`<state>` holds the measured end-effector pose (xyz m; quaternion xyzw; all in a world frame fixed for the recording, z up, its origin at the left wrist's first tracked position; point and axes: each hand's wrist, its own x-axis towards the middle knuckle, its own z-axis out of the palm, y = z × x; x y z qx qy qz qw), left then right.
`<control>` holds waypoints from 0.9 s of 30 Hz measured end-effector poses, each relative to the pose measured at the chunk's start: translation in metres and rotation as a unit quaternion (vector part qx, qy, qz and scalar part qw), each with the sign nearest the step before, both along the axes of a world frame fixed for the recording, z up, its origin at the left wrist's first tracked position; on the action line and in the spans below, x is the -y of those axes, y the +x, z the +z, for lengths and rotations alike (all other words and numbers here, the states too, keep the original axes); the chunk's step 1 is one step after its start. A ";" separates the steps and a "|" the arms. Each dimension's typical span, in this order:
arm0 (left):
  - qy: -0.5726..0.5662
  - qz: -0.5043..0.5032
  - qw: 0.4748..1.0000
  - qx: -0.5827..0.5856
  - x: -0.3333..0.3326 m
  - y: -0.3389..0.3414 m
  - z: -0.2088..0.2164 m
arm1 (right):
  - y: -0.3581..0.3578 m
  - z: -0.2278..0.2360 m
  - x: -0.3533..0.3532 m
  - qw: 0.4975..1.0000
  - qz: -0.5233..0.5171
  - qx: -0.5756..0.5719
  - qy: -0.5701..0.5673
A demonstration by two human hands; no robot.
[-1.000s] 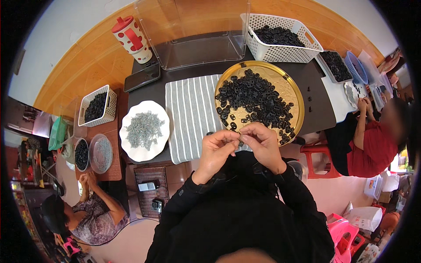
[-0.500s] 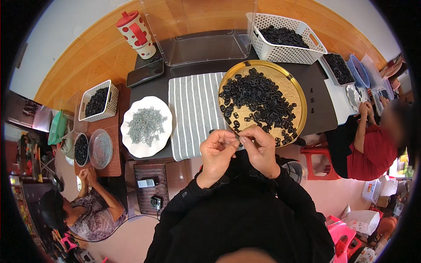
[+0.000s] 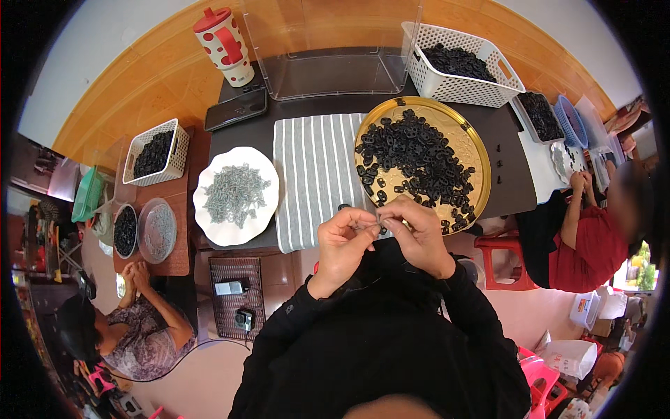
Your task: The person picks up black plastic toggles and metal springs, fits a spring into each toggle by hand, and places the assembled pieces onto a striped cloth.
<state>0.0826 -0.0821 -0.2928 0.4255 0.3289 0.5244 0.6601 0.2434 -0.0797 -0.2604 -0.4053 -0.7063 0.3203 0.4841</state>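
A small dark piece (image 3: pixel 382 230) sits at the meeting fingertips of both hands, just before the golden tray (image 3: pixel 457 130). The left hand (image 3: pixel 340 244) and right hand (image 3: pixel 423 241) are nearly closed, thumb and forefinger pinching it, forearms angled inward. Beyond, the dark table (image 3: pixel 513 188) bears a striped cloth (image 3: pixel 317 181) and scalloped plate (image 3: pixel 234 238); behind stands an orange-brown wall panel (image 3: pixel 167 77).
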 end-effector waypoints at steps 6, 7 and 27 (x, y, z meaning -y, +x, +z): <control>0.012 0.046 0.999 0.013 0.005 -0.001 -0.001 | -0.011 -0.008 0.006 0.999 -0.034 -0.009 -0.014; 0.014 0.055 0.998 0.011 0.006 -0.002 -0.001 | -0.012 -0.009 0.006 0.999 -0.032 -0.007 -0.017; -0.006 0.107 0.994 0.009 0.015 -0.057 -0.011 | -0.058 -0.019 -0.019 0.902 -0.067 0.414 0.101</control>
